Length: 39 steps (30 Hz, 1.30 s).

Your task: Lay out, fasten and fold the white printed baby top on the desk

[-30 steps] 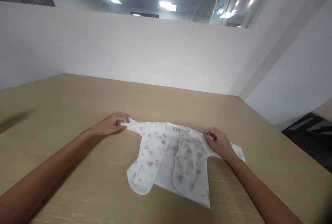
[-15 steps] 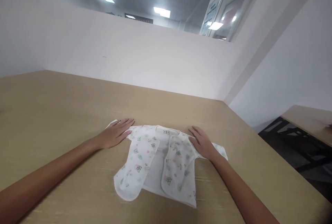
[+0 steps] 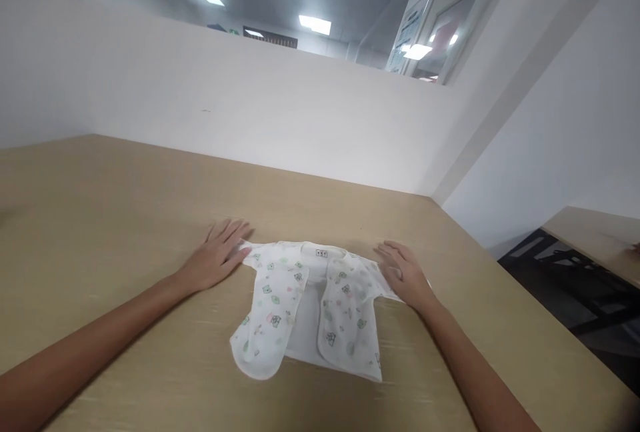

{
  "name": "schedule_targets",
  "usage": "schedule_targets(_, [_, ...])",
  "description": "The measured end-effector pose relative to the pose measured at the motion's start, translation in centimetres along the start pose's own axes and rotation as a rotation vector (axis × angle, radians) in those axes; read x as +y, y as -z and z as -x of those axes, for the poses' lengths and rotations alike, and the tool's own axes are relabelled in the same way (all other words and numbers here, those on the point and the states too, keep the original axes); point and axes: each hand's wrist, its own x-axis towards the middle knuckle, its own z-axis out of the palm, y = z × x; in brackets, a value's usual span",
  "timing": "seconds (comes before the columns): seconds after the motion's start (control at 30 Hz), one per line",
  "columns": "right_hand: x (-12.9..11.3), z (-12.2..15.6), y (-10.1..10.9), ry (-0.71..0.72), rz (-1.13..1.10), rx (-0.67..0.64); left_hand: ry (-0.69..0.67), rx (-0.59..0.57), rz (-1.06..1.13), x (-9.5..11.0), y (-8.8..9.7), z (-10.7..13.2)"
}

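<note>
Head view: a small white fabric garment, printed with green, pink and dark little figures (image 3: 306, 315), lies on a wide tan wood-look table (image 3: 165, 365), near its middle. Front unfastened, the two panels apart; plain white inner back shows between. Small dark-printed rectangular label (image 3: 321, 253) at the neckline. Left panel's rounded lower end juts outward past the side.

Bare left hand (image 3: 213, 259) palm-down over the end of the left sleeve (image 3: 253, 257), fingers extended and apart, clamped on nothing; fingertips blurred. Bare right hand (image 3: 405, 275) over the right sleeve (image 3: 386, 283), fingers loosely extended, thumb apart from them, no pinch visible; how firmly either presses, cannot tell.

Behind the table, a plain white wall (image 3: 260, 105), glass above it reflecting or showing bright ceiling lights (image 3: 315, 25). Far right, a second, light-brown-topped table with dark legs (image 3: 590, 232).
</note>
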Motion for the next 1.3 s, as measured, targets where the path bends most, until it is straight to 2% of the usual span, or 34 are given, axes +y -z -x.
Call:
schedule_targets(0.03, [-1.4, -0.1, 0.3, 0.008, -0.041, 0.017, -0.034, 0.028, 0.062, 0.9, 0.5, 0.1])
schedule_targets(0.1, [-4.5, 0.0, 0.8, 0.034, -0.154, -0.043, -0.152, 0.03, 0.197, 3.0, 1.3, 0.5])
schedule_targets(0.17, [-7.9, 0.4, 0.9, 0.081, -0.259, -0.199, -0.324, -0.053, 0.297, 5.3, 1.9, 1.4])
schedule_targets(0.27, [-12.2, 1.5, 0.4, 0.203, -0.312, -0.432, -0.543, -0.236, 0.37, 8.2, 2.0, 3.1])
schedule_targets(0.33, [-14.1, 2.1, -0.2, 0.272, -0.334, -0.526, -0.599, -0.307, 0.37, 9.4, 1.6, 3.9])
schedule_targets(0.4, [-15.3, 2.6, -0.6, 0.291, -0.331, -0.595, -0.591, -0.339, 0.366, 9.9, 1.2, 4.2])
schedule_targets(0.53, [-16.2, 2.8, -0.6, 0.281, -0.336, -0.673, -0.559, -0.355, 0.39, 9.7, 0.9, 4.1])
schedule_targets(0.67, [-16.3, 2.7, -0.4, 0.341, -0.409, -0.717, -0.553, -0.356, 0.386, 9.6, 1.1, 4.0])
schedule_targets(0.9, [-16.1, 3.0, -0.2, 0.391, -0.486, -0.68, -0.543, -0.366, 0.399, 10.0, 1.5, 3.9])
schedule_targets(1.3, [-16.0, 2.9, -0.2, 0.367, -0.463, -0.734, -0.55, -0.368, 0.395, 10.0, 1.8, 3.9])
